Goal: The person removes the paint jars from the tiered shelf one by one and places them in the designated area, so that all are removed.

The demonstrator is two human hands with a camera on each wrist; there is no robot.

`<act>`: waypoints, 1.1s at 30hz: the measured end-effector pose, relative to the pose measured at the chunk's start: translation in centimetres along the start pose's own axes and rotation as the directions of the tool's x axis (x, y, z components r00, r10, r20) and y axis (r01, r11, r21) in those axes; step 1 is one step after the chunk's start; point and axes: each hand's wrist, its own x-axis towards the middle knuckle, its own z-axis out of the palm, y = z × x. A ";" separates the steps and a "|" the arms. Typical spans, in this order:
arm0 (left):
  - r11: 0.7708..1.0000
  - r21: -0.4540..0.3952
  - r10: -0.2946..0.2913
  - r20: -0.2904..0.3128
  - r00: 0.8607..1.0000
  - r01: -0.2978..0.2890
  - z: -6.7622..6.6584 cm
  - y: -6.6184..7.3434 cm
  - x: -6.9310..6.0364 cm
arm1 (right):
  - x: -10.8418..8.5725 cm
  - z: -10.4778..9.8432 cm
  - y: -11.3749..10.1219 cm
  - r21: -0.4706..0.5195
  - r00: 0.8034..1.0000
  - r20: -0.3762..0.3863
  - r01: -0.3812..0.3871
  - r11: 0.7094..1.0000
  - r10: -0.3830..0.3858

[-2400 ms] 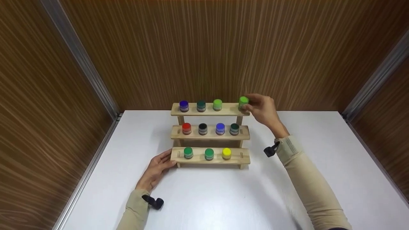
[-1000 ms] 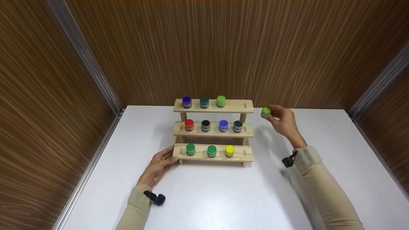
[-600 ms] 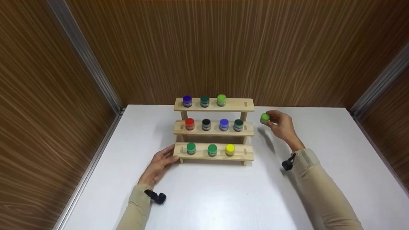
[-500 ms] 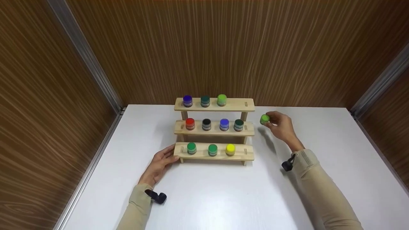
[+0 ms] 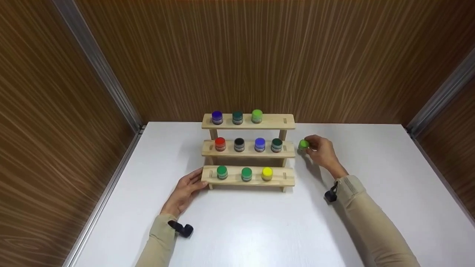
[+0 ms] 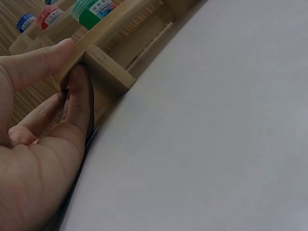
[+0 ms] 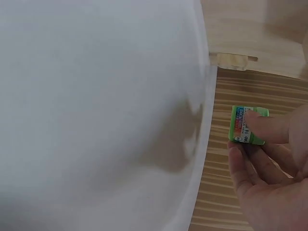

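A light green paint jar [image 5: 303,145] is pinched between the thumb and fingers of my right hand [image 5: 322,151], just right of the middle tier of the wooden rack [image 5: 276,180]. In the right wrist view the labelled jar [image 7: 244,126] sits at the fingertips, tilted in that picture. My left hand [image 5: 185,191] grips the left end of the rack's lowest tier. The left wrist view has its thumb [image 6: 53,57] along the top board and its fingers underneath.
Jars stand on all three tiers: a purple jar [image 5: 217,117] and two green ones on top, a red jar [image 5: 220,144] and others in the middle, a yellow jar [image 5: 267,174] and two green ones below. Wood-grain panels [image 5: 237,59] enclose the white table [image 5: 245,230].
My right hand has lifted the light green jar off the right end of the top tier, moved it right, then lowered it beside the rack. My left hand keeps its grip.
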 end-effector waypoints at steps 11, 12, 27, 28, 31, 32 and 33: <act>1.000 0.026 -0.009 0.006 1.000 0.009 -0.1 0.0 0.0 | 0.1 0.5 0.4 -0.096 0.996 0.076 -0.048 0.994 0.055; 1.000 0.026 -0.008 0.006 1.000 0.008 -0.1 0.0 0.0 | 0.0 0.4 0.4 -0.098 0.995 0.077 -0.048 0.994 0.056; 1.000 0.021 -0.008 0.011 1.000 0.008 -0.1 0.1 0.1 | 0.1 0.0 0.2 -0.108 0.992 0.102 -0.056 0.993 0.067; 1.000 0.019 -0.008 0.012 1.000 0.008 -0.1 0.1 0.1 | 0.1 -0.2 0.1 -0.102 0.992 0.104 -0.060 0.993 0.071; 1.000 0.022 -0.009 0.015 1.000 0.009 0.0 0.1 0.1 | 0.3 -1.0 -0.6 -0.071 0.994 0.090 -0.048 0.996 0.054; 1.000 0.021 -0.010 0.014 1.000 0.009 0.0 0.1 0.1 | 0.3 -1.3 -1.0 -0.058 0.996 0.082 -0.039 0.998 0.044; 1.000 0.022 -0.009 0.013 1.000 0.009 0.0 0.1 0.0 | 0.4 -1.6 -1.4 -0.049 0.997 0.069 -0.028 0.998 0.032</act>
